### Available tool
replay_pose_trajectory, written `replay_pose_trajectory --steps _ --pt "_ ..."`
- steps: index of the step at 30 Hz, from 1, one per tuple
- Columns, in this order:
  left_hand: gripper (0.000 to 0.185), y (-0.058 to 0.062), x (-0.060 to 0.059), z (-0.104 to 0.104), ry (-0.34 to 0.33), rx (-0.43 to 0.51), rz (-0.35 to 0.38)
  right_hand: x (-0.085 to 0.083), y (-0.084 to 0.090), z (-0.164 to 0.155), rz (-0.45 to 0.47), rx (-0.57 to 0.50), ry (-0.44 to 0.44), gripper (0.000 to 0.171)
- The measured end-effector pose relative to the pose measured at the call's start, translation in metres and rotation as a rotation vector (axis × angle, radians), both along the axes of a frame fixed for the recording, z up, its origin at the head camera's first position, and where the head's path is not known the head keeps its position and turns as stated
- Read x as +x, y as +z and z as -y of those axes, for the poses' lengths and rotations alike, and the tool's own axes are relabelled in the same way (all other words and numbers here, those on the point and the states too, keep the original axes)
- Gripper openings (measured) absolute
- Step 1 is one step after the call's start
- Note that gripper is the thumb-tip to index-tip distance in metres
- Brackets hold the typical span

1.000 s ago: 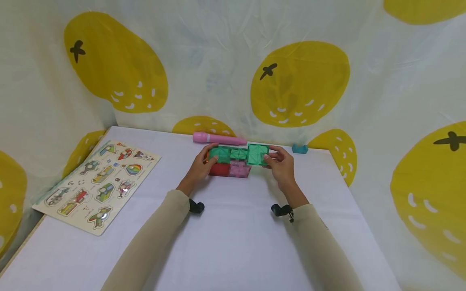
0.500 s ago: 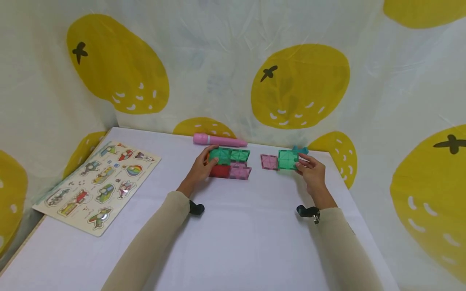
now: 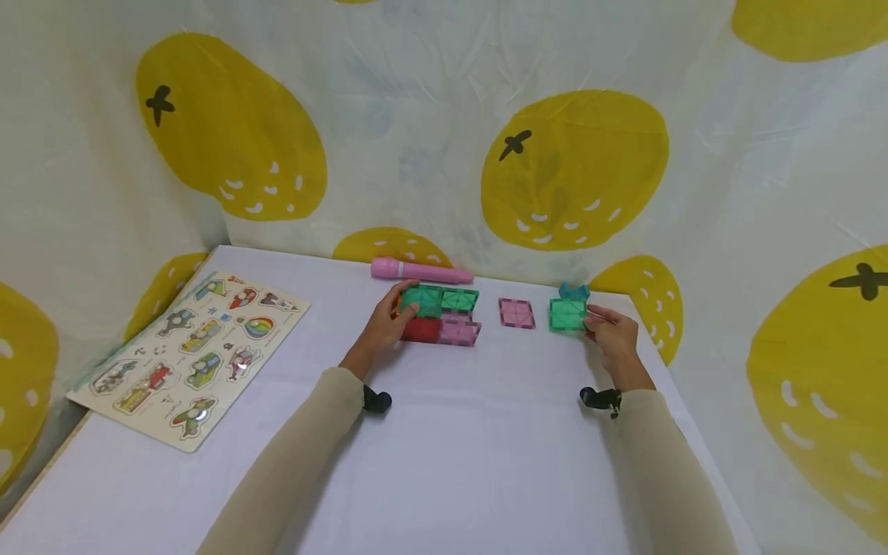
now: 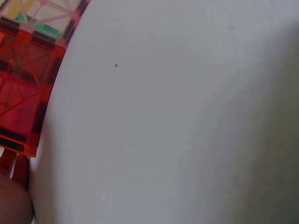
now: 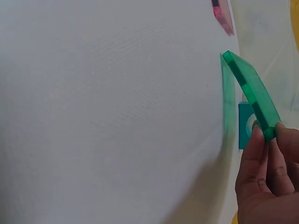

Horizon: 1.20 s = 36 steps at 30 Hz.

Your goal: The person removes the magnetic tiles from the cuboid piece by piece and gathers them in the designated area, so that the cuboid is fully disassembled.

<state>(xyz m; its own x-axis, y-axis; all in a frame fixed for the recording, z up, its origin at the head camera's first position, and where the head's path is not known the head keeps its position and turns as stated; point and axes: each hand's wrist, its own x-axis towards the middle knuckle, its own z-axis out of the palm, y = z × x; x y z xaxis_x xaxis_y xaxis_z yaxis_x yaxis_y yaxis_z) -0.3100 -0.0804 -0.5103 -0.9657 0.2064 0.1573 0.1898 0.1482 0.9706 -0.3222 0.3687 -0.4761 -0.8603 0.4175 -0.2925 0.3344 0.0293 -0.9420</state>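
Observation:
My left hand [image 3: 384, 320] holds the left end of a small build of see-through magnetic tiles, thumb on its green top tile [image 3: 425, 297]. A red tile [image 3: 423, 331] and a pink tile [image 3: 461, 333] form the front, and a second green tile [image 3: 459, 299] lies on top at the right. In the left wrist view the red tile [image 4: 23, 93] shows beside the fingertips. My right hand [image 3: 613, 339] pinches a loose green tile [image 5: 252, 91] by one edge between thumb and fingers, tilted over the table. Between the build and that tile, a separate pink tile [image 3: 516, 313] lies flat.
A pink marker-shaped stick [image 3: 422, 271] lies along the back edge behind the build. Just behind the held green tile sits a small teal piece [image 3: 574, 291]. A wooden puzzle board [image 3: 239, 362] with vehicle pictures lies at the left. Fruit-printed cloth hangs behind the table.
My right hand has moved right from the build with the green tile. The pink tile, joined to it half a second ago, now lies apart on the table. The left hand keeps its hold.

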Motion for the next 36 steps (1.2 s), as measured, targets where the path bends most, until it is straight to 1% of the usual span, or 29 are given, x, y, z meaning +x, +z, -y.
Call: replay_pose_trajectory --steps 4,12,16,20,23,26,28,30,33,36 --pt "0.05 -0.001 0.0 0.0 0.005 -0.001 0.016 -0.002 -0.002 0.0 0.036 0.027 0.001 0.044" --pt "0.052 0.0 0.0 -0.001 0.003 -0.002 0.002 -0.002 -0.006 -0.002 0.058 0.067 0.035 0.045" --pt "0.051 0.0 0.001 -0.001 0.007 -0.007 0.013 -0.001 -0.007 -0.003 0.072 0.134 0.068 0.045" --pt "0.051 0.001 0.001 0.0 0.009 -0.007 0.025 0.002 -0.005 0.0 0.084 0.268 0.11 0.043" --pt "0.05 0.002 0.001 0.0 0.007 -0.005 0.029 0.008 0.0 0.005 0.066 0.374 0.144 0.042" --pt "0.05 0.002 0.001 0.0 0.012 -0.009 0.035 0.014 0.007 0.017 0.01 0.423 0.171 0.04" --pt "0.05 0.002 0.0 0.0 0.011 -0.01 0.033 0.019 0.013 0.029 -0.033 0.433 0.195 0.04" --pt "0.051 0.001 0.0 0.0 0.009 -0.008 0.026 0.024 0.018 0.042 -0.081 0.429 0.24 0.041" --pt "0.051 0.0 0.0 0.001 0.003 -0.001 0.022 0.03 0.024 0.065 -0.137 0.436 0.335 0.041" --pt "0.051 0.0 0.0 0.0 0.002 0.0 0.018 0.036 0.024 0.086 -0.192 0.429 0.433 0.038"
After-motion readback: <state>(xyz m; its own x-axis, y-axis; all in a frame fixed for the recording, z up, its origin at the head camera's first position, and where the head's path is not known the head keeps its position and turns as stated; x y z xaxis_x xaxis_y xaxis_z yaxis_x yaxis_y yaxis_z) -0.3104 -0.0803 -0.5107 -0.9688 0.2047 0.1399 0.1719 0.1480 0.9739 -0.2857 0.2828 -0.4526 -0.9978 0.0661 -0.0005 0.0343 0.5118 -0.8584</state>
